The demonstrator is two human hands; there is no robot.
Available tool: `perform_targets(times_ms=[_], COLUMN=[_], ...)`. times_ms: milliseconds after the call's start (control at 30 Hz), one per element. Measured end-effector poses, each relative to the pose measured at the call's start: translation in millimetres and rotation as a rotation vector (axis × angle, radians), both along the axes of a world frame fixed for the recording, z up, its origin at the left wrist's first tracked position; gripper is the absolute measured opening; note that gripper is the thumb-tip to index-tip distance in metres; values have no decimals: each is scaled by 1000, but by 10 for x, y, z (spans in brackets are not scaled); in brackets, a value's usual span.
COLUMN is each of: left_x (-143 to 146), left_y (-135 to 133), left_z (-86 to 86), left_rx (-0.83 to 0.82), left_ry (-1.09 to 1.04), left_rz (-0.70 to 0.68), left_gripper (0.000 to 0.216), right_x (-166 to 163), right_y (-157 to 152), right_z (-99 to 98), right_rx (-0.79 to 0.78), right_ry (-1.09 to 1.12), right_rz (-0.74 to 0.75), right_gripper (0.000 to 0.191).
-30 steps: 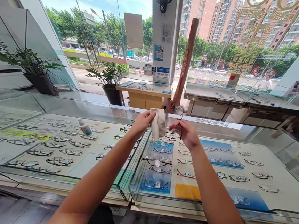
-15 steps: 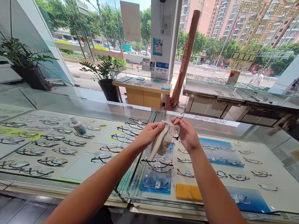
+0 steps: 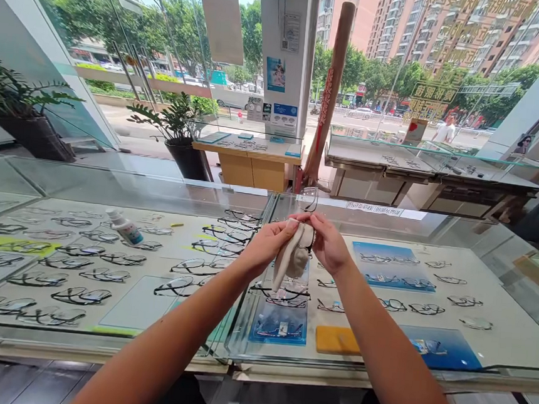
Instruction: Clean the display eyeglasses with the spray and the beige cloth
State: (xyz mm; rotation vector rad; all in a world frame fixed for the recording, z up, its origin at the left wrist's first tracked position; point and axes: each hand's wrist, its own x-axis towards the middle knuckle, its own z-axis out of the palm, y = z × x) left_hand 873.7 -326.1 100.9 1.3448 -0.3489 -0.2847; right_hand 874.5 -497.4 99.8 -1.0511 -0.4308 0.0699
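Note:
My left hand (image 3: 266, 244) pinches a beige cleaning cloth (image 3: 291, 257) and presses it onto one lens of a pair of thin-framed glasses (image 3: 307, 208). My right hand (image 3: 327, 243) grips the same glasses by the frame, fingers closed, with the other lens sticking up above both hands. The two hands meet above the glass top of a display counter (image 3: 124, 189), near the seam between two cases. The cloth hangs down between the hands.
A small white spray bottle (image 3: 124, 227) lies on the counter glass to the left. Rows of spectacles (image 3: 80, 261) fill the cases below. Potted plants (image 3: 181, 131), more counters and a window stand behind. A person walks outside at far right.
Both hands came together and dropped slightly. The cloth, which hung apart from the glasses, is now wrapped onto a lens. The view tilted down a little.

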Motion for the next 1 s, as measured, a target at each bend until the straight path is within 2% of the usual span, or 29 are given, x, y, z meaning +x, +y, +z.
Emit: perform_targets(times_ms=[300, 433, 600, 833, 1000], left_x=[-48, -73, -74, -87, -129], left_y=[-6, 0, -7, -49, -113], left_z=[-7, 14, -4, -54, -71], left_rx=[-36, -36, -57, -21, -18], left_ry=[13, -9, -60, -163, -215], left_rz=[-23, -50, -130, -13, 104], left_gripper=[62, 57, 73, 82, 68], right_x=[-73, -67, -60, -116, -176], right_y=[34, 27, 24, 44, 124], right_z=[47, 52, 48, 73, 74], right_rx=[-29, 20, 43, 16, 25], right_ry=[34, 58, 70, 91, 90], right_rz=[-20, -40, -69, -55, -40], right_gripper=[35, 33, 32, 33, 31])
